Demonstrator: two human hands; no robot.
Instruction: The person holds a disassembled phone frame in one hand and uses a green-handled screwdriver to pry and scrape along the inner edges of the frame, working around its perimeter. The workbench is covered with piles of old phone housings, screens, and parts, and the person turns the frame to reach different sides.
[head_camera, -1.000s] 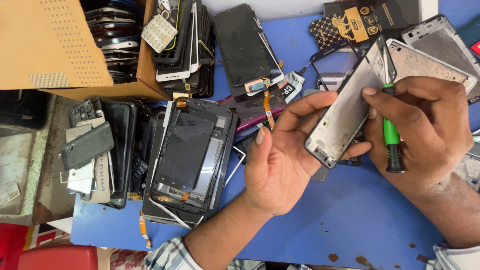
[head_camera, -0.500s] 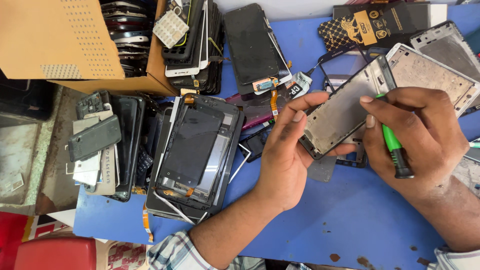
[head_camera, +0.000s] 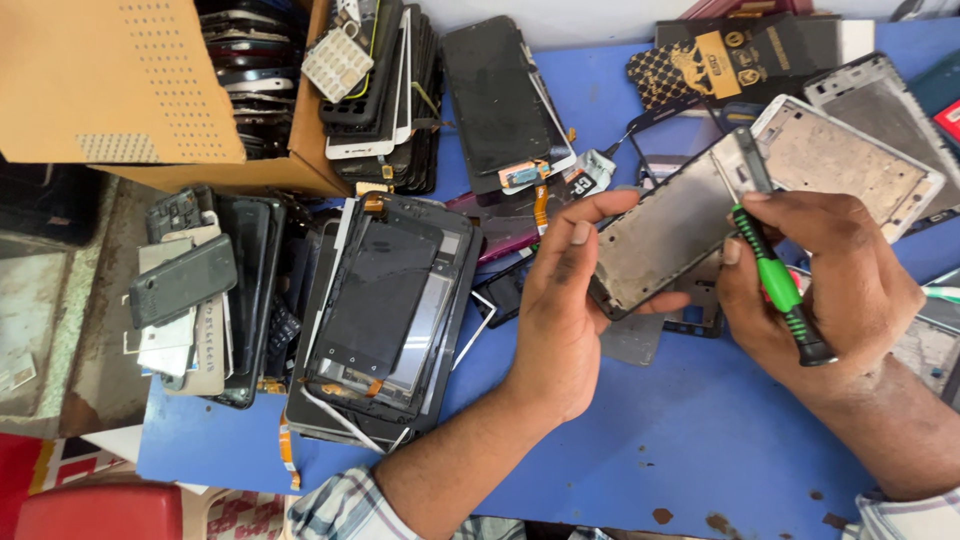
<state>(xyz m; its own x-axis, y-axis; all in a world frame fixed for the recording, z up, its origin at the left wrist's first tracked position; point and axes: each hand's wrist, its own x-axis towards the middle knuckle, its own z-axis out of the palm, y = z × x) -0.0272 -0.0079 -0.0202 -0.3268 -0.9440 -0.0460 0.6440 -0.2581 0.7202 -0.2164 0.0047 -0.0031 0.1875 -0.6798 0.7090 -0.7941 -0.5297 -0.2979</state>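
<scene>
Over the blue table (head_camera: 640, 440), right of centre, my left hand (head_camera: 560, 320) has a grey metal phone frame (head_camera: 675, 235) tilted up off the surface, fingers curled along its near edge and thumb hooked over the top, so the hand is closed on it rather than spread. My right hand (head_camera: 830, 290) is wrapped around a green-and-black screwdriver (head_camera: 778, 285), with thumb and forefinger pinched near the shaft end; its tip sits at the frame's upper corner, though I cannot tell whether it is seated in a screw or just resting on metal.

To do this well, I judge the frame needs firmer backing: it hangs in the air, and pressure from the driver could twist it in my grip. I would brace the lower edge against my palm and keep the driver square to the surface, since a slanted tip is likely to slip out and skate across the plate. Light pressure, slow turns.

A second bare frame (head_camera: 850, 165) lies just behind, touching or nearly touching the one I hold, so I watch my elbow room there. To the left, well apart, sit a stack of cracked screen assemblies (head_camera: 385, 310) and a cardboard box (head_camera: 130, 90) full of more.
</scene>
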